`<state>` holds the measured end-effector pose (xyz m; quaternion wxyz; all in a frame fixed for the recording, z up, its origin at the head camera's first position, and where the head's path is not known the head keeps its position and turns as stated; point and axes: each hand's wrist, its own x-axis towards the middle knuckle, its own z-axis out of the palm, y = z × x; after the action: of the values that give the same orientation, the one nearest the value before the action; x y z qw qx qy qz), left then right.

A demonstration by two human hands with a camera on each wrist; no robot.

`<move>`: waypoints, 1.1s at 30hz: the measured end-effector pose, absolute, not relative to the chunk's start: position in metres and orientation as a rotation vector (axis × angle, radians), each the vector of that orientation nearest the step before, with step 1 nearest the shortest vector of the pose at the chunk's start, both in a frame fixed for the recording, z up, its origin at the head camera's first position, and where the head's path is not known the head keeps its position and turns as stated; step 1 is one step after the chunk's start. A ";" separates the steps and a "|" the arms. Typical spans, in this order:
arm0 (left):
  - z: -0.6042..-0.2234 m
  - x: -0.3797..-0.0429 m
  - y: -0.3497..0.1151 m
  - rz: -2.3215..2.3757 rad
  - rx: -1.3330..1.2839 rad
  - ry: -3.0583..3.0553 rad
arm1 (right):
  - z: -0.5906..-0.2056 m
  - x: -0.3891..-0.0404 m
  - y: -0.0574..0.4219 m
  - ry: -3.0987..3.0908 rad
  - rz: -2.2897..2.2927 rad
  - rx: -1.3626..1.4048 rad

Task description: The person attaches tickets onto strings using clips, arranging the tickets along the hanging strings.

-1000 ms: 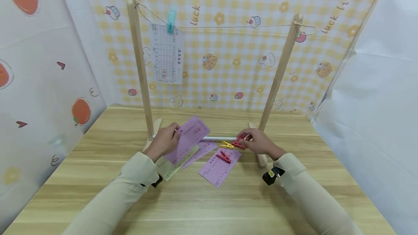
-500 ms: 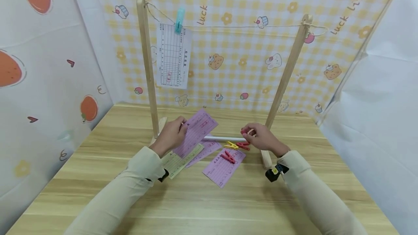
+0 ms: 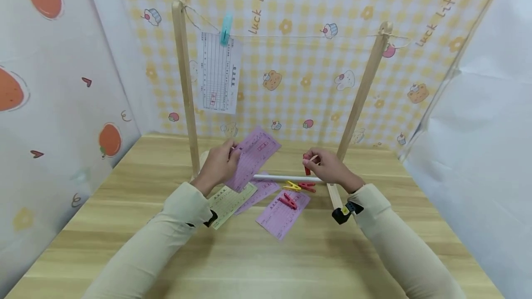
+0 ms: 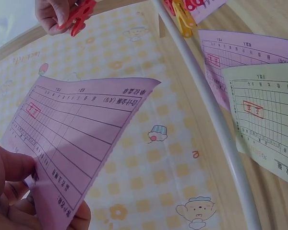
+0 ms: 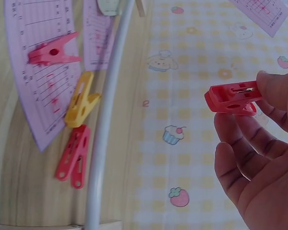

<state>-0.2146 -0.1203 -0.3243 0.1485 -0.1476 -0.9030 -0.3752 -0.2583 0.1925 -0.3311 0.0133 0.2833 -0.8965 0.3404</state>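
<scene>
My left hand [image 3: 219, 164] pinches a pink receipt slip [image 3: 256, 155] between thumb and fingers, held up off the table; the left wrist view shows the thumb [image 4: 17, 165] across its edge. My right hand [image 3: 328, 168] holds a red clothespin [image 5: 233, 98] by its handle end, raised above the table. Beneath the left hand lie a pale green slip [image 3: 232, 203] and another pink slip [image 3: 262, 193]. Between the hands, a third pink slip [image 3: 276, 223] has a red clothespin [image 3: 288, 200] on it. A yellow clothespin [image 3: 292, 186] and a red clothespin [image 3: 307, 187] lie behind it.
A string [image 3: 291, 37] runs between two wooden posts [image 3: 185, 84]. A teal clothespin [image 3: 226, 30] holds a white slip [image 3: 219, 74] on the string near the left post. A white rod [image 3: 287, 178] crosses low between the posts, behind the clothespins.
My right hand has lifted the red clothespin up from beside the others on the table. My left hand has raised the pink slip a little.
</scene>
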 end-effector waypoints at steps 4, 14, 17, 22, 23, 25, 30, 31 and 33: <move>-0.320 -0.216 -0.119 -1.101 -0.415 -2.598 | -0.325 -0.260 0.188 -2.763 1.075 0.900; -0.307 -0.221 -0.113 -1.127 -0.418 -2.528 | -0.310 -0.261 0.183 -2.718 1.023 0.879; -0.303 -0.221 -0.112 -1.132 -0.414 -2.513 | -0.306 -0.263 0.180 -2.702 1.015 0.881; -0.297 -0.223 -0.111 -1.114 -0.431 -2.466 | -0.298 -0.264 0.176 -2.667 1.022 0.907; -0.296 -0.223 -0.110 -1.112 -0.434 -2.455 | -0.296 -0.264 0.175 -2.659 1.022 0.913; -0.294 -0.223 -0.110 -1.117 -0.431 -2.441 | -0.292 -0.264 0.174 -2.644 1.024 0.923; -0.289 -0.224 -0.108 -1.166 -0.403 -2.453 | -0.284 -0.264 0.171 -2.626 1.011 0.920; -0.288 -0.225 -0.108 -1.176 -0.397 -2.455 | -0.282 -0.263 0.170 -2.622 1.011 0.918; -0.286 -0.225 -0.107 -1.190 -0.385 -2.453 | -0.280 -0.264 0.168 -2.610 1.005 0.920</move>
<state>-0.2255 -0.1075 -0.2858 0.1931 -0.1374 -0.8741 -0.4240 -0.2640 0.1684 -0.2797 0.0984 0.3110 -0.8822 0.3397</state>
